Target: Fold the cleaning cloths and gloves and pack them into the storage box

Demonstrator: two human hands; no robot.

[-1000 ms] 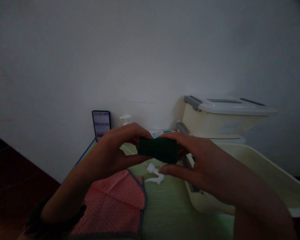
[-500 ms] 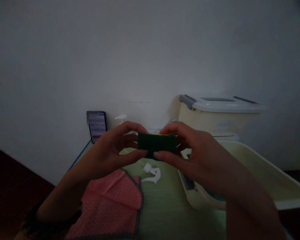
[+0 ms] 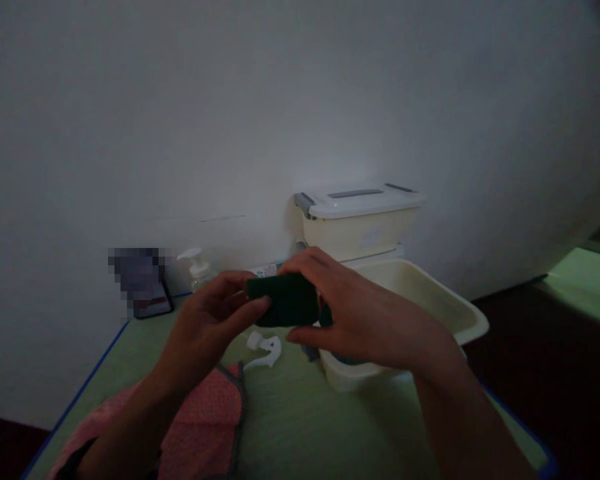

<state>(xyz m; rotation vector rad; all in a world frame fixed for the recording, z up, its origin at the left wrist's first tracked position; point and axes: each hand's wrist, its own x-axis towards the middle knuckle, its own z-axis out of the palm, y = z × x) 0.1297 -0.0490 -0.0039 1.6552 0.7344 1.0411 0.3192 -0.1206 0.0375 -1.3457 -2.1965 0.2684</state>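
A dark green scouring sponge (image 3: 283, 300) is held up in front of me, over the table, with its flat green face toward me. My left hand (image 3: 205, 320) pinches its left end, thumb on the near face and fingers behind. At the right end, my right hand (image 3: 370, 313) is closed around the sponge, its fingers over the top edge and its thumb near the lower edge. A small dark green patch shows by the right palm; I cannot tell whether it belongs to the sponge. Below lies a white spray trigger head (image 3: 265, 349) on the green tabletop (image 3: 290, 427).
A pink cloth (image 3: 205, 427) with a grey edge lies at the left front. Behind stand a phone (image 3: 153, 300), a pump bottle (image 3: 199, 267) and a lidded cream storage box (image 3: 360, 223). An open cream basin (image 3: 430, 287) is to the right, partly behind my right arm.
The view has swung to the right, so the things on the table appear further left. My right thumb has come off the sponge's near face, and the sponge is slightly tilted.
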